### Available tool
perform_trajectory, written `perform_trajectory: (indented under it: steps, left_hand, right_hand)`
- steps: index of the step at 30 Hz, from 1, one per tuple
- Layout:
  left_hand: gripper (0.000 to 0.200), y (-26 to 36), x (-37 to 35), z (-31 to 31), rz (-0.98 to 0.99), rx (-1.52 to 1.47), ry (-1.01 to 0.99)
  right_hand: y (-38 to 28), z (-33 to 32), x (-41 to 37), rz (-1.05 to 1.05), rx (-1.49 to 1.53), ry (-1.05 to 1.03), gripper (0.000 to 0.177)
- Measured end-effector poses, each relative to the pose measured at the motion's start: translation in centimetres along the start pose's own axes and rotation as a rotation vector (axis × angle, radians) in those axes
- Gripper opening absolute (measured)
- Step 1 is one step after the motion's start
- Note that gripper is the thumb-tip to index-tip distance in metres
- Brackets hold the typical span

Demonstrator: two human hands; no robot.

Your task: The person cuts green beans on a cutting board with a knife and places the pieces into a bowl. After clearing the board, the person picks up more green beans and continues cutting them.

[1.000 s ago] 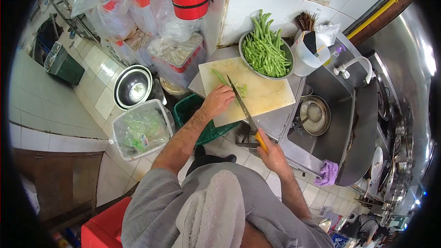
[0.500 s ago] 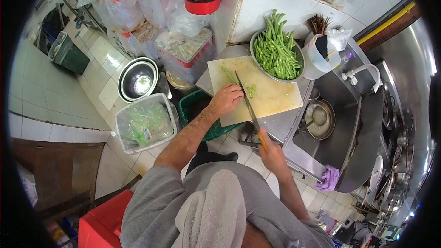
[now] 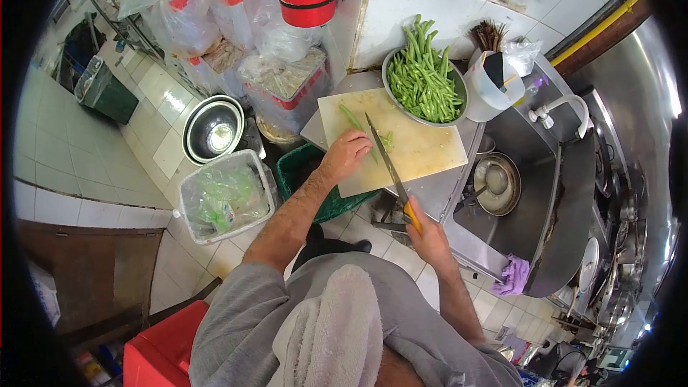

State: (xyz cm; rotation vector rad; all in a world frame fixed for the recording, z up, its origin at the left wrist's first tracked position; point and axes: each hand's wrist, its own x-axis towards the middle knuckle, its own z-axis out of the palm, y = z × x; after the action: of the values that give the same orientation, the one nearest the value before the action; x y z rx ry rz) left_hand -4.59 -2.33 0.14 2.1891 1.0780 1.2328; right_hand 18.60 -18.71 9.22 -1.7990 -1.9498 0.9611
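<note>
On the white cutting board (image 3: 430,150), my left hand (image 3: 346,154) is closed around a green bean (image 3: 349,115) that sticks out past its fingers. My right hand (image 3: 428,235) grips the orange-and-black handle of a long knife (image 3: 387,159). The blade lies slantwise over the board, just right of my left fingertips, its tip pointing away from me. A few cut bean pieces (image 3: 388,141) rest beside the blade. Against the board's far edge stands a metal bowl (image 3: 464,104) heaped with green beans (image 3: 426,79).
To the right is a steel sink (image 3: 527,222) with a pan (image 3: 502,204) in it and a faucet (image 3: 566,109) above. A white bucket (image 3: 494,97) stands behind. Left of the counter are a green bin (image 3: 287,172), a bag-lined white bin (image 3: 188,208) and nested metal bowls (image 3: 188,132).
The view has shifted slightly, moving the board a little left in the picture. A small gap has opened between my left fingers and the knife blade.
</note>
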Motion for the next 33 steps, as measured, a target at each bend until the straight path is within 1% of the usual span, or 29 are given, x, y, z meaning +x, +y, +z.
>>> perform_trajectory:
  steps: [3,5,9,11,12,14,15,17,18,20,23,24,26,28,30,33]
  left_hand:
    - [0.012,-0.1,0.0,0.0,-0.023,0.025,0.012]
    - [0.013,-0.1,-0.1,0.2,-0.028,0.029,0.028]
    - [0.013,0.0,-0.1,0.0,-0.03,0.012,0.042]
    - [0.013,-0.1,-0.1,0.1,-0.023,0.0,0.041]
    - [0.013,-0.2,0.0,0.1,-0.023,-0.001,0.041]
    - [0.013,-0.2,0.0,0.0,-0.006,-0.001,0.036]
    - [0.013,-0.2,0.0,0.0,-0.009,0.0,0.037]
    - [0.013,-0.4,0.0,-0.1,-0.003,-0.006,0.022]
    - [0.013,-0.4,0.0,-0.2,-0.006,-0.009,0.02]
    - [0.014,-0.2,0.1,-0.3,-0.005,-0.023,0.015]
    - [0.017,-0.4,0.2,-0.2,-0.021,0.001,-0.009]
    - [0.017,-0.2,0.4,-0.2,-0.013,0.0,-0.01]
    - [0.021,0.2,0.5,-0.5,-0.074,0.08,0.06]
    - [0.023,-0.3,0.3,-0.3,-0.096,0.062,0.04]
    - [0.025,-0.4,0.4,-0.4,-0.112,0.048,0.019]
    - [0.023,-0.2,0.4,-0.5,-0.05,0.023,-0.018]
  right_hand:
    - [-1.0,0.5,0.7,0.009,-0.034,0.001,0.066]
    - [-1.2,0.7,0.2,-0.08,-0.057,0.028,0.067]
    - [-1.6,0.3,-1.2,-0.052,-0.064,-0.004,0.068]
    - [-1.4,0.1,-1.8,-0.084,-0.043,0.004,0.068]
    - [-1.7,-0.2,-1.9,-0.084,-0.044,0.004,0.068]
    - [-2.5,-0.7,-2.0,0.0,-0.04,-0.056,0.065]
    - [-2.3,-0.4,-1.6,-0.002,-0.041,-0.06,0.065]
    - [-1.0,0.7,-0.2,-0.179,-0.031,0.043,0.064]
    - [-1.2,1.3,1.4,-0.175,-0.03,0.04,0.064]
    - [-2.2,2.2,4.9,-0.01,-0.039,-0.026,0.066]
    - [-2.4,2.5,6.2,-0.007,-0.022,-0.024,0.064]
    - [-2.2,2.4,5.4,-0.008,-0.022,-0.016,0.064]
    - [-1.3,1.8,2.6,0.006,0.065,0.007,0.063]
    - [0.2,1.3,0.0,0.011,0.11,0.0,0.063]
    - [0.9,0.6,-0.5,0.011,0.16,0.0,0.063]
    - [0.9,0.2,-0.1,-0.033,0.117,0.005,0.064]
